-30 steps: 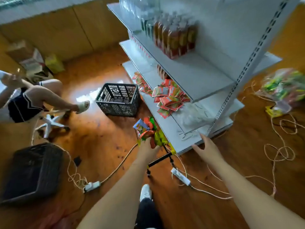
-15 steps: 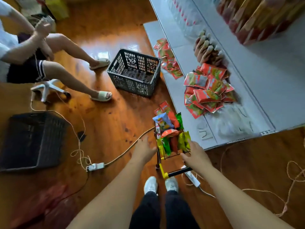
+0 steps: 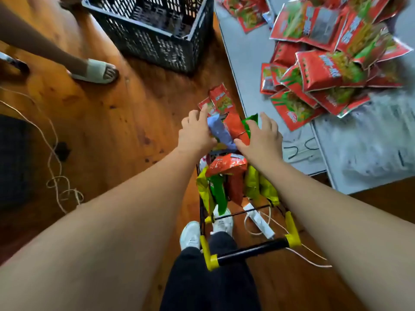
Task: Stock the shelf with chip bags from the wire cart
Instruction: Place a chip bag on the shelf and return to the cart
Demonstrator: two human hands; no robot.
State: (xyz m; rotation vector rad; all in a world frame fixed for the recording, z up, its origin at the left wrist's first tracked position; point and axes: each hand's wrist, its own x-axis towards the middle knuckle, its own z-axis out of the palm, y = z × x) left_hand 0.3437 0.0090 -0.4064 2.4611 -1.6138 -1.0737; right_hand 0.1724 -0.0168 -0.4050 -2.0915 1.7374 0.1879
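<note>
Two bare hands meet at the centre of the frame over a small wire cart (image 3: 238, 212), its thin black rods carrying a round black handle bar with yellow plastic end caps at lower centre. The left hand (image 3: 197, 131) has its grip curled round a crinkly blue bag (image 3: 219, 131), forefinger stretched up toward the flat red packets (image 3: 219, 102) lying on the floor above it. The right hand (image 3: 261, 140) lies with its grip spread, fingers nearly straight, pressed on a glossy red bag (image 3: 235, 127) and a green one (image 3: 252, 122) beside it. The blue and red bags run lengthwise from lower right toward upper left. Below the hands the cart holds puffy foil bags (image 3: 226, 176), orange, green and yellow, standing mostly on end.

At upper right a smooth grey shelf (image 3: 244, 57) bears a loose heap of flat, shiny red pouches (image 3: 325, 70) pointing every way. A black lattice plastic crate (image 3: 152, 30) sits on the varnished wood floor (image 3: 116, 122) at upper centre. A sandalled foot (image 3: 96, 71) is at upper left; a pale cord (image 3: 56, 167) loops down the left side.
</note>
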